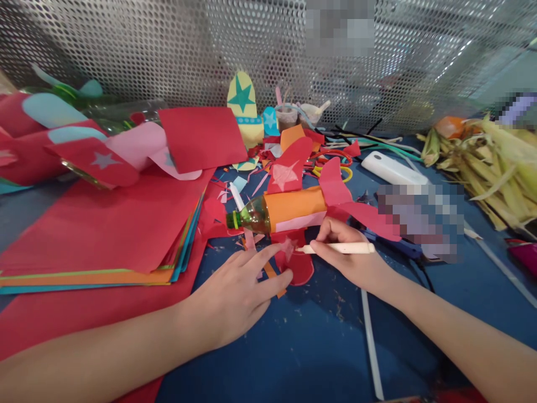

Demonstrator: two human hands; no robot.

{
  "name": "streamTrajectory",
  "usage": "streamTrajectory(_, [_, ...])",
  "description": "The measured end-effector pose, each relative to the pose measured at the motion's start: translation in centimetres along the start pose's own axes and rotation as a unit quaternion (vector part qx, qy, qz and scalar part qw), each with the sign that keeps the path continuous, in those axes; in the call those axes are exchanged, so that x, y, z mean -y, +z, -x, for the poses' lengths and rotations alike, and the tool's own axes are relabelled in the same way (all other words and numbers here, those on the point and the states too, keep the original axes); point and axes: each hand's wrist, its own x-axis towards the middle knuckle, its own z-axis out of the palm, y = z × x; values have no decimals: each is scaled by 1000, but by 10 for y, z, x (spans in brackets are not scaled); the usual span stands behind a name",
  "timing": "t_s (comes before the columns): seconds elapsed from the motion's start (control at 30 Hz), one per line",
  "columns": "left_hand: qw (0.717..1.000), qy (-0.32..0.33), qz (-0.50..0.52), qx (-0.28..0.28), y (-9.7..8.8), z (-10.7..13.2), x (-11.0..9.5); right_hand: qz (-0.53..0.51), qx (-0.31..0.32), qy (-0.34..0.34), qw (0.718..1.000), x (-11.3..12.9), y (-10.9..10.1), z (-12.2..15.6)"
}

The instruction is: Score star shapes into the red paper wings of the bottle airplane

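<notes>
A green plastic bottle wrapped in orange paper lies on its side, cap to the left, with red paper wings and tail fins on it. My right hand is closed around a white marker, its tip at the near red wing. A pale pink star sits on that wing. My left hand has its fingers apart, the fingertips pressing on the star and the wing's edge. On the far wing is another pink star.
A stack of coloured paper lies at left. Paper scraps spread behind the bottle. A white glue gun and dried corn husks are at right. A perforated metal panel stands at the back.
</notes>
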Motion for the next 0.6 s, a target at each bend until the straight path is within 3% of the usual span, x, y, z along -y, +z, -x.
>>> streamTrajectory(0.6, [1000, -3, 4, 8, -2, -1, -2, 22, 6, -13, 1000, 0, -1, 2])
